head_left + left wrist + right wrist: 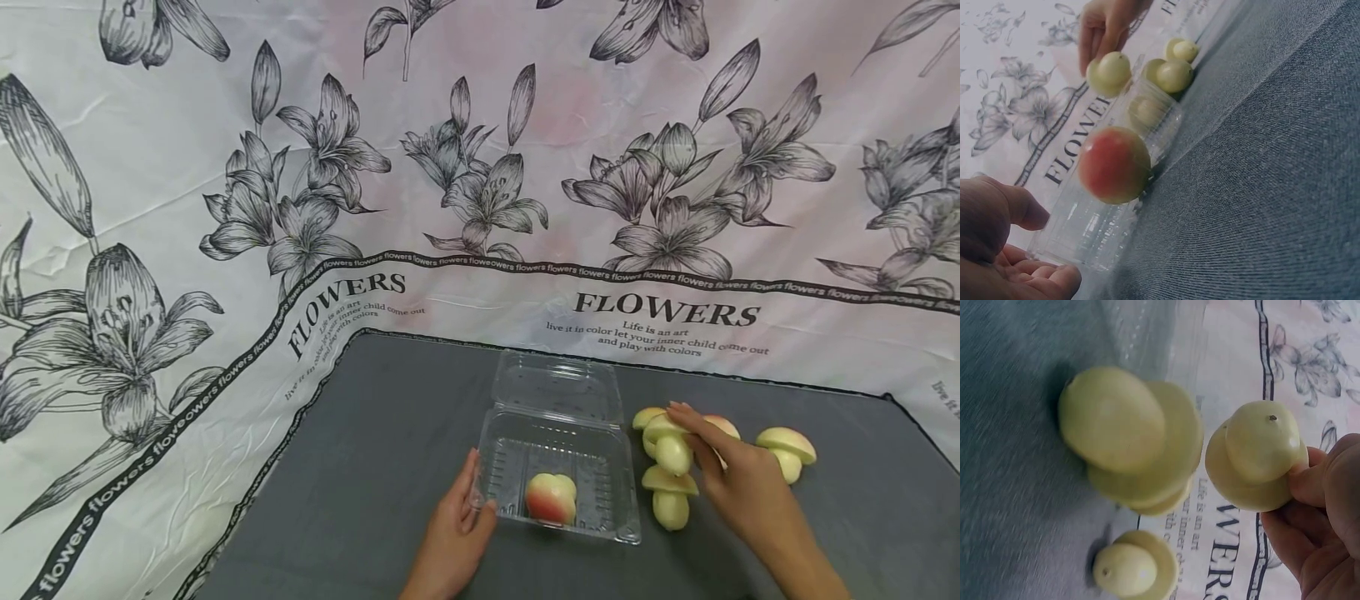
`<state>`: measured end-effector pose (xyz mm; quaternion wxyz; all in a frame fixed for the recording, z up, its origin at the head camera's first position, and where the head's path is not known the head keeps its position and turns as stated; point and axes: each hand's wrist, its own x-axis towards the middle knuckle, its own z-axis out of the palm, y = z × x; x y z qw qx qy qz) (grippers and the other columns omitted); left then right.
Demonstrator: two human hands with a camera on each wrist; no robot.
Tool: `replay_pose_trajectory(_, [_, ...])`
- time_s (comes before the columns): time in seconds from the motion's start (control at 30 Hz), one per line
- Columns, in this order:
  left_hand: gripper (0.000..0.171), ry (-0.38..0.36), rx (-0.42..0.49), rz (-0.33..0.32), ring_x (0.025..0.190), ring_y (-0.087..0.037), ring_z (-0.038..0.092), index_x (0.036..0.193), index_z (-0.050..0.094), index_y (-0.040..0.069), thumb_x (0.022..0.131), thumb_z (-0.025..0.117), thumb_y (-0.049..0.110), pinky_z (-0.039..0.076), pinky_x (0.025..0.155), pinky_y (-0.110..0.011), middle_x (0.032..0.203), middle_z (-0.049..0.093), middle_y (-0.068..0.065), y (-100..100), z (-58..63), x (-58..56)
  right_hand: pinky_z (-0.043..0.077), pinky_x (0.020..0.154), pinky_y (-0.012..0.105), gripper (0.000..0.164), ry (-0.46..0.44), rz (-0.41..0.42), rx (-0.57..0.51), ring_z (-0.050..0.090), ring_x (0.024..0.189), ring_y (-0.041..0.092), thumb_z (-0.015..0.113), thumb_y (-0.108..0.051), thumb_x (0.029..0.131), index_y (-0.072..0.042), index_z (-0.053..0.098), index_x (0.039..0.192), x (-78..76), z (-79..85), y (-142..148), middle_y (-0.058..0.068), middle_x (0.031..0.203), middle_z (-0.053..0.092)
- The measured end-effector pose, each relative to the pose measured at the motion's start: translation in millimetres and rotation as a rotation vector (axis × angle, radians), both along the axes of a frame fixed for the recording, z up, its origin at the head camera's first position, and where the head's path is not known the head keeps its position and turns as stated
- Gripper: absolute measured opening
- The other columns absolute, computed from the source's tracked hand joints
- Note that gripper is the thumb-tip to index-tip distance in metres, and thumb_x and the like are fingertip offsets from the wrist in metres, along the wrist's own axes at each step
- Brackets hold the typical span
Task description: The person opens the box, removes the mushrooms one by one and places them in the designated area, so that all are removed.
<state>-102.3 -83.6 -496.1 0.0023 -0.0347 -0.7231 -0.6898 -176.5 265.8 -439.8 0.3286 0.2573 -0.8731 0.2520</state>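
My right hand [750, 483] pinches a pale yellow-green toy mushroom [1263, 440] by its cap between thumb and fingers. The right wrist view shows it raised beside other mushrooms, its stem facing the camera. A clear plastic clamshell box [633, 508] stands left of that hand, lid folded back. One mushroom with a red-blushed cap [551, 500] lies in the box near its front wall. At the box's left front corner, my left hand [453, 529] grips the rim, thumb and curled fingers on either side [1022, 240].
Around my right hand lie more mushrooms: one in front [670, 507], one behind [647, 415], one partly hidden by the hand [723, 426] and one to the right [786, 452]. A flower-printed cloth [480, 308] borders the grey table [375, 467] at the back and left.
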Motion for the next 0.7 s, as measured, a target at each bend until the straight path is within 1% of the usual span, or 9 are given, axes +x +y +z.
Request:
replay_pose_trajectory(0.07, [0.076,-0.002,-0.001,-0.001,0.156,-0.041,0.024,0.167,0.021,-0.001,0.104,0.062,0.005,0.030,0.120,-0.051,0.170,0.023,-0.027,0,0.2,0.2,0.041,0.053,0.016,0.063,0.019,-0.022,0.003,0.070,0.093,-0.005,0.079,0.019,0.081,-0.014,0.075,0.133,1.1,-1.9,5,0.013,0.129,0.075])
replay_pose_trajectory(0.13, [0.076,-0.004,-0.004,-0.001,0.156,-0.041,0.024,0.167,0.021,-0.001,0.104,0.062,0.005,0.030,0.120,-0.052,0.171,0.023,-0.027,0,0.5,0.3,0.045,0.055,0.018,0.064,0.037,-0.031,-0.003,0.059,0.106,-0.020,0.079,0.020,0.079,-0.015,0.076,0.132,1.3,-4.7,11,0.010,0.130,0.075])
replay_pose_trajectory(0.2, [0.076,-0.005,-0.011,0.001,0.156,-0.041,0.024,0.167,0.021,-0.001,0.104,0.062,0.006,0.030,0.120,-0.052,0.170,0.023,-0.027,0,0.6,0.5,0.048,0.058,0.020,0.064,0.057,-0.030,-0.010,0.046,0.120,-0.025,0.080,0.022,0.076,-0.014,0.077,0.129,1.5,-7.0,17,0.009,0.130,0.075])
replay_pose_trajectory(0.27, [0.076,-0.004,-0.012,0.000,0.156,-0.042,0.024,0.167,0.021,-0.001,0.104,0.062,0.006,0.030,0.120,-0.053,0.171,0.023,-0.027,0,0.9,0.5,0.047,0.057,0.020,0.062,0.073,-0.030,-0.017,0.049,0.117,-0.023,0.080,0.023,0.075,-0.012,0.079,0.126,2.1,-8.8,21,0.010,0.128,0.075])
replay_pose_trajectory(0.33, [0.075,-0.001,-0.014,0.001,0.156,-0.042,0.024,0.167,0.021,-0.001,0.104,0.062,0.006,0.031,0.120,-0.052,0.170,0.023,-0.027,0,0.8,0.6,0.043,0.055,0.019,0.061,0.074,-0.045,-0.007,0.065,0.107,-0.009,0.080,0.023,0.075,-0.011,0.079,0.125,3.5,-9.9,25,0.012,0.127,0.075])
replay_pose_trajectory(0.4, [0.075,0.002,-0.017,0.001,0.156,-0.042,0.024,0.167,0.022,-0.001,0.104,0.062,0.006,0.031,0.119,-0.052,0.170,0.023,-0.027,0,0.6,0.9,0.039,0.051,0.019,0.059,0.059,-0.077,0.006,0.068,0.078,-0.001,0.080,0.020,0.077,-0.012,0.079,0.126,6.0,-10.9,28,0.013,0.126,0.075])
replay_pose_trajectory(0.5, [0.075,0.003,-0.018,0.002,0.155,-0.042,0.025,0.167,0.022,-0.001,0.104,0.063,0.006,0.032,0.119,-0.051,0.170,0.023,-0.027,0,1.0,1.3,0.030,0.048,0.020,0.056,0.033,-0.105,0.018,0.047,0.050,0.004,0.079,0.018,0.081,-0.013,0.078,0.128,9.5,-11.3,33,0.012,0.122,0.077])
replay_pose_trajectory(0.57, [0.075,0.004,-0.020,0.002,0.155,-0.042,0.025,0.167,0.022,-0.001,0.104,0.062,0.006,0.033,0.119,-0.051,0.170,0.023,-0.027,0,1.4,1.6,0.029,0.047,0.021,0.054,0.014,-0.115,0.020,0.032,0.051,-0.002,0.077,0.017,0.084,-0.012,0.077,0.129,11.7,-11.3,35,0.012,0.116,0.079])
replay_pose_trajectory(0.7, [0.075,0.002,-0.023,0.002,0.155,-0.042,0.025,0.167,0.022,-0.001,0.104,0.062,0.006,0.033,0.119,-0.052,0.170,0.022,-0.027,1,1.4,2.1,0.029,0.046,0.022,0.051,-0.018,-0.130,0.027,0.032,0.051,-0.003,0.074,0.016,0.088,-0.012,0.076,0.129,14.6,-12.9,40,0.015,0.107,0.078])
